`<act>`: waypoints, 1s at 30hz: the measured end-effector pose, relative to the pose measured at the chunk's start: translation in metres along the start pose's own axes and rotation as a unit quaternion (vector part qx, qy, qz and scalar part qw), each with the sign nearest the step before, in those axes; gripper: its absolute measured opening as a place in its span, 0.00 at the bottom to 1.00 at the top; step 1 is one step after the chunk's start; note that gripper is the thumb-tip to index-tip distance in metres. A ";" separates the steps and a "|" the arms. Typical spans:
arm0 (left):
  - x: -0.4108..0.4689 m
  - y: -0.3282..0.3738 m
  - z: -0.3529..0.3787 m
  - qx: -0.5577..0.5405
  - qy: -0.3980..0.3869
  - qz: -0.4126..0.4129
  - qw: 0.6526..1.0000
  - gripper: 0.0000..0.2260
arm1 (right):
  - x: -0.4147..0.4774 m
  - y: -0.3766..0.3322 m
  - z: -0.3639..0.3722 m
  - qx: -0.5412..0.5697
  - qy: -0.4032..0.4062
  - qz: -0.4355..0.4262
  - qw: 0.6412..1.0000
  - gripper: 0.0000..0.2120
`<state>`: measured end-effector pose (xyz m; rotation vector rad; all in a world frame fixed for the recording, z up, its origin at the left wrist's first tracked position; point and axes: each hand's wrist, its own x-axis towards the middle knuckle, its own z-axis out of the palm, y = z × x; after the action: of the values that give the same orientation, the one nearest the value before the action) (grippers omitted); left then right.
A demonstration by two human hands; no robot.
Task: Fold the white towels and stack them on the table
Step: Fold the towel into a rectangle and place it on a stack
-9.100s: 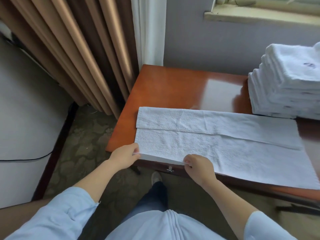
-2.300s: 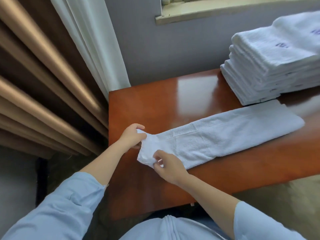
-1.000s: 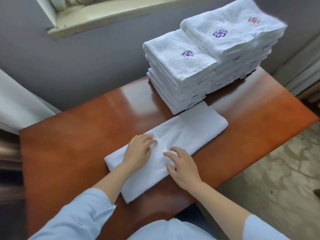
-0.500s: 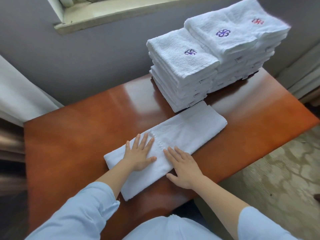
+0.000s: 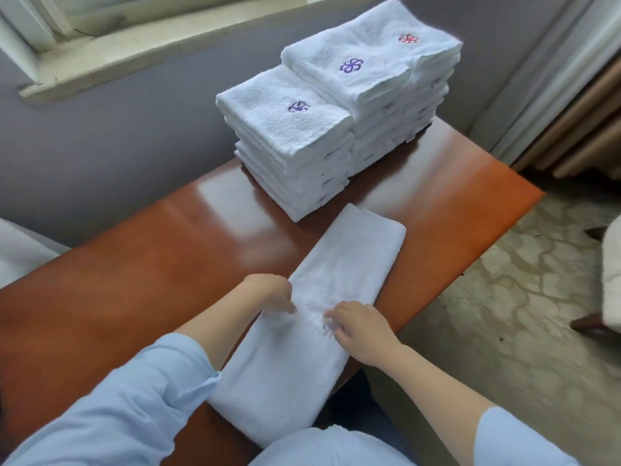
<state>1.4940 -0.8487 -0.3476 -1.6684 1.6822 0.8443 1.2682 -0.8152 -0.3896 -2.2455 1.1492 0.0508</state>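
A white towel [image 5: 349, 264], folded into a long narrow strip, lies slantwise on the glossy wooden table [image 5: 161, 264]; its near end hangs over the front edge by my body. My left hand [image 5: 268, 292] and my right hand [image 5: 361, 329] sit at the strip's middle, one on each side. Their fingers are curled and pinch the cloth, which is puckered between them. Behind the strip's far end stand two stacks of folded white towels: a lower one [image 5: 289, 136] with a purple emblem and a taller one [image 5: 376, 72] with purple and red emblems.
A grey wall with a window sill [image 5: 141, 45] runs behind the table. Curtains [image 5: 571, 105] hang at the right. Patterned carpet [image 5: 504, 297] lies beyond the table's right edge, with a white piece of furniture [image 5: 611, 277] at the frame's edge.
My hands lay flat on the towel half a second ago; now the fingers are curled and gather the cloth at its middle. The strip has slid toward me, its near end over the edge.
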 end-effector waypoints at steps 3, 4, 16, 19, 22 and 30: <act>0.017 0.019 -0.029 -0.013 0.107 0.000 0.994 0.11 | 0.008 0.016 -0.021 0.089 0.063 0.079 0.991 0.16; 0.024 0.025 -0.038 -0.045 0.146 0.007 0.988 0.11 | 0.013 0.023 -0.030 0.105 0.098 0.101 0.984 0.16; 0.123 0.076 -0.093 -0.230 0.241 0.002 0.943 0.32 | 0.075 0.113 -0.099 0.099 0.107 0.263 0.954 0.31; 0.142 0.079 -0.101 -0.238 0.262 -0.009 0.935 0.36 | 0.086 0.125 -0.106 0.079 0.116 0.254 0.957 0.32; 0.158 0.084 -0.113 -0.243 0.266 -0.023 0.933 0.43 | 0.099 0.134 -0.112 0.086 0.122 0.257 0.955 0.35; 0.176 0.093 -0.130 -0.271 0.258 -0.032 0.927 0.38 | 0.131 0.149 -0.134 0.226 0.091 0.342 0.907 0.33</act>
<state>1.4001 -1.0588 -0.4066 -2.4852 1.8127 0.9544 1.2069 -1.0464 -0.3941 -1.3867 1.7926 -0.1336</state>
